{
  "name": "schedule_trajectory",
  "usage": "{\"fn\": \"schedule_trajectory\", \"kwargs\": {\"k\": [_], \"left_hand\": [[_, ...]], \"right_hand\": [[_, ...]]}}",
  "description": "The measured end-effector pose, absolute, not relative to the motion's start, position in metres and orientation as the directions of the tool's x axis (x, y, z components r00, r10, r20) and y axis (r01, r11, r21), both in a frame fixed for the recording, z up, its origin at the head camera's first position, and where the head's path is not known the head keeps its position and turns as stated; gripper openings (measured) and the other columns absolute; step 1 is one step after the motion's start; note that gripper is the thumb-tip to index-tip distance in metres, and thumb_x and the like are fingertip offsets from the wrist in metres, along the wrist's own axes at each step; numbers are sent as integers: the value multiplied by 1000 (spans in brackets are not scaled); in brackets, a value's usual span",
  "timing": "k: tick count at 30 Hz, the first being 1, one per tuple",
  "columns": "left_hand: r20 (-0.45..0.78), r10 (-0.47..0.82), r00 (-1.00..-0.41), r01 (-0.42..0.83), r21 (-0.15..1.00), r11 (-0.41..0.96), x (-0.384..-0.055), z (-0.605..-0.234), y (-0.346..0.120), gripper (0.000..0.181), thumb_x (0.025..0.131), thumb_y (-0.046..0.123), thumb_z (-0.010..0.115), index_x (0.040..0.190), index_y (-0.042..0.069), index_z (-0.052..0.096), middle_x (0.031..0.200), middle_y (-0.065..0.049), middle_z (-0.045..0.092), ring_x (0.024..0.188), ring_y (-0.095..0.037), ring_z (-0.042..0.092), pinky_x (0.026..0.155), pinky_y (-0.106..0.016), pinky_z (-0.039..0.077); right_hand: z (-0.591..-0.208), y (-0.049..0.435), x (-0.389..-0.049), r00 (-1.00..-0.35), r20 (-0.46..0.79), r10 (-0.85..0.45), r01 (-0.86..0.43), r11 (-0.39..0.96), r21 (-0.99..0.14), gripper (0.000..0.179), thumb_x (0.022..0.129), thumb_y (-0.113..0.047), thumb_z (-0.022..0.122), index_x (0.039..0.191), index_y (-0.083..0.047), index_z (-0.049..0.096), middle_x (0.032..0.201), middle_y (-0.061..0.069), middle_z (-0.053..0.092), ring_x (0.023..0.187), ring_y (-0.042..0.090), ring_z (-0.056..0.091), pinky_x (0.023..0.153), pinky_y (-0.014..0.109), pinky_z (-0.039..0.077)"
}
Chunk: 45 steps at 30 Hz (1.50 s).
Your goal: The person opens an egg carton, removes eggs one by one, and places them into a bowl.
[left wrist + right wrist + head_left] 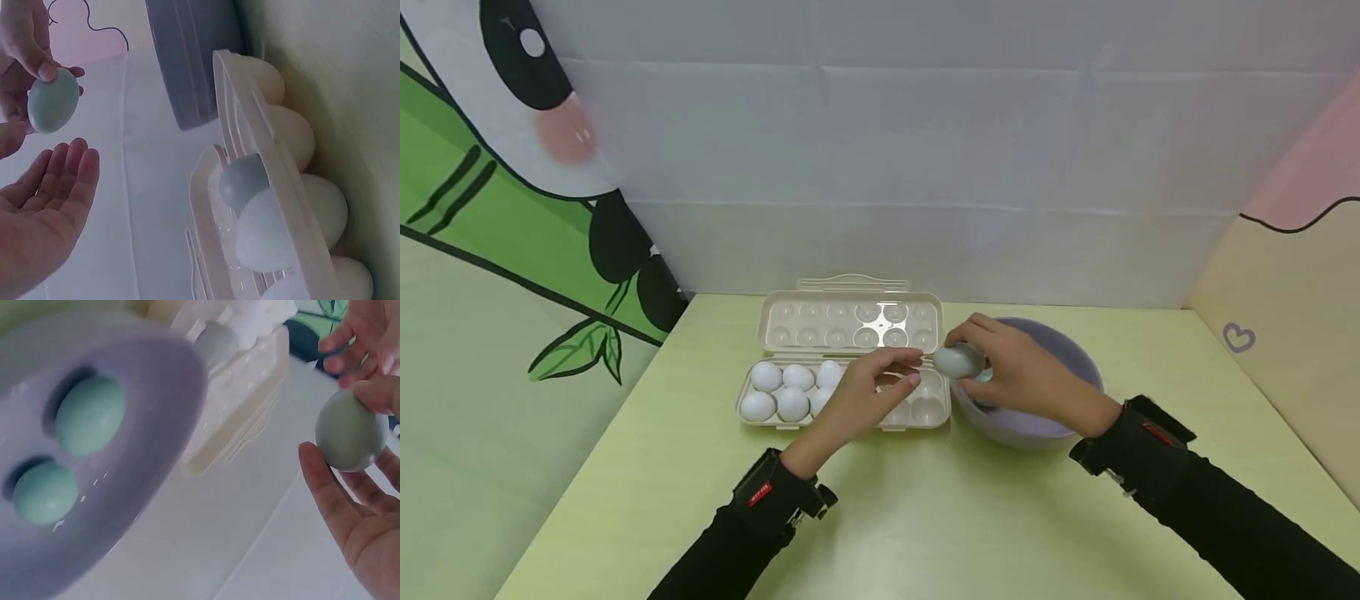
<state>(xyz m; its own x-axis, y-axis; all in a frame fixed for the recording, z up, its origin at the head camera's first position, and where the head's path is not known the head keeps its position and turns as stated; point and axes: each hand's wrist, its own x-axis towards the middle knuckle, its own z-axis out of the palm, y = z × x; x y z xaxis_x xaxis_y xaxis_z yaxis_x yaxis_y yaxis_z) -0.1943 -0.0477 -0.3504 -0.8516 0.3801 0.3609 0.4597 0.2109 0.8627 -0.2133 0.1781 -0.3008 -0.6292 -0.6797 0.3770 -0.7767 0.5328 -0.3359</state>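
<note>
On the left of the counter (880,525), white eggs (792,404) sit in the open egg carton (917,422), snug enough that each would probably be lifted best by its exposed upper end; next, above the carton, comes the left hand (871,390), fingers extended and loosely spread, holding nothing, near the pale green egg (957,362) yet apart from it; that egg is up in the air between the carton and the purple bowl (1081,360), pinched between the thumb and fingers of the right hand (1018,367); it should be light, stiff and brittle, its smooth shell apt to slip, so a gentle grip round its widest part looks safest; farthest right, in the bowl, two greenish eggs (92,416) lie apart, likely to roll if nudged and best cupped from above.
</note>
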Motion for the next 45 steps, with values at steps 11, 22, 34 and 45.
{"fn": "schedule_trajectory", "kwargs": {"k": [11, 22, 34, 45], "left_hand": [[366, 316, -875, 477, 763, 436, -228, -361, -63, 24, 84, 6, 57, 108, 6, 58, 104, -9, 60, 94, -21, 57, 76, -40, 47], [246, 329, -912, 410, 497, 765, -252, -379, -53, 31, 79, 16, 62, 110, 13, 59, 107, -6, 58, 101, -24, 52, 78, -41, 45], [213, 357, -910, 402, 234, 885, -249, -397, -46, 32, 74, 24, 67, 103, 12, 60, 99, -5, 60, 88, -25, 52, 75, -42, 40], [257, 367, -894, 425, 224, 877, -240, -406, -54, 31, 76, 24, 70, 103, 12, 59, 103, -6, 61, 93, -24, 53, 79, -44, 38]], "right_hand": [[-301, 220, -274, -797, 144, -586, -597, 732, -329, 39, 71, -10, 67, 107, -8, 52, 99, 7, 51, 85, 23, 50, 71, 38, 45], [-323, 232, -297, -817, -2, -576, -551, 782, -290, 37, 72, -8, 66, 107, -7, 55, 99, 9, 51, 90, 26, 50, 76, 43, 44], [-351, 220, -293, -788, -77, -611, -597, 789, -146, 35, 79, -9, 65, 111, -5, 53, 107, 13, 54, 103, 33, 48, 86, 46, 42], [-378, 212, -279, -777, -72, -625, -614, 778, -132, 21, 81, -5, 58, 102, -7, 56, 94, 7, 56, 87, 28, 50, 77, 45, 44]]}}
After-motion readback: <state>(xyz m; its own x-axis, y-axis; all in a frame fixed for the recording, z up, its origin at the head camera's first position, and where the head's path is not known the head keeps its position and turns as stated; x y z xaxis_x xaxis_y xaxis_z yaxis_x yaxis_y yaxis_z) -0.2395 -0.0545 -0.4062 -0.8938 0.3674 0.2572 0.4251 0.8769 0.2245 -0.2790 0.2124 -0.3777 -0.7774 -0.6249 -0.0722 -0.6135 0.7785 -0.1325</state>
